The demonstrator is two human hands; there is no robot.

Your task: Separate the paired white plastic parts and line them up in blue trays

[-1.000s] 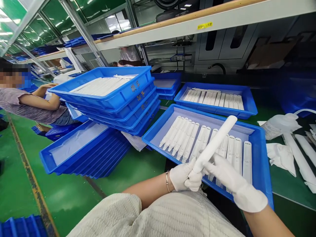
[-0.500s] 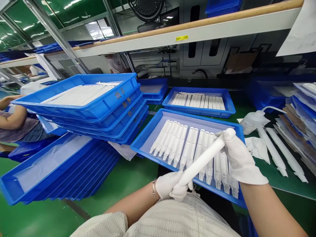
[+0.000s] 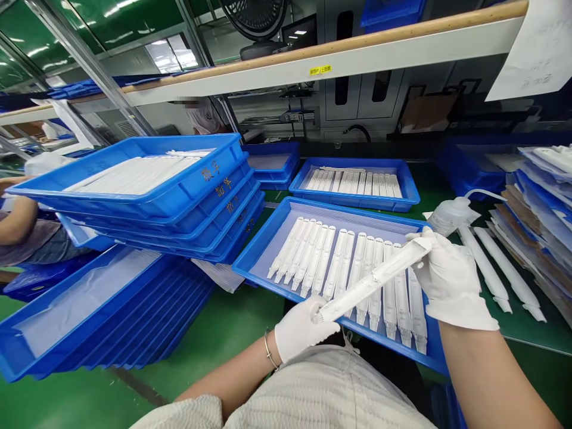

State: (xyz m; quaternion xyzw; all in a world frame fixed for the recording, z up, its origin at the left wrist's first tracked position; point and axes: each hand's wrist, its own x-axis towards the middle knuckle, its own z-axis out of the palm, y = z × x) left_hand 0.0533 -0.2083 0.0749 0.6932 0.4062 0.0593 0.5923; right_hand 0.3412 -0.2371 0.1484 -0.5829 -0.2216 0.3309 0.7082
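Note:
A long white plastic piece (image 3: 375, 280) is held slantwise between my two gloved hands. My left hand (image 3: 304, 329) is closed round its lower end, and my right hand (image 3: 447, 277) grips its upper end. Its face with small marks and details is turned up. Beneath it lies a blue tray (image 3: 263, 280) lined with pale sheet, holding a row of several similar white pieces (image 3: 308, 253). The right hand is above the tray's right side, the left at its front edge.
Stacked blue trays (image 3: 179, 220) rise at the left, above more nested trays (image 3: 89, 316). Another filled tray (image 3: 353, 205) lies behind. At right are a squeeze bottle (image 3: 451, 214), two white pieces (image 3: 509, 274) and piled sheets (image 3: 536, 226). A person's arm (image 3: 20, 220) shows far left.
The held piece has rolled over, from its smooth side to its detailed face. My left hand has shifted slightly left, my right hand slightly right. The view has moved a little.

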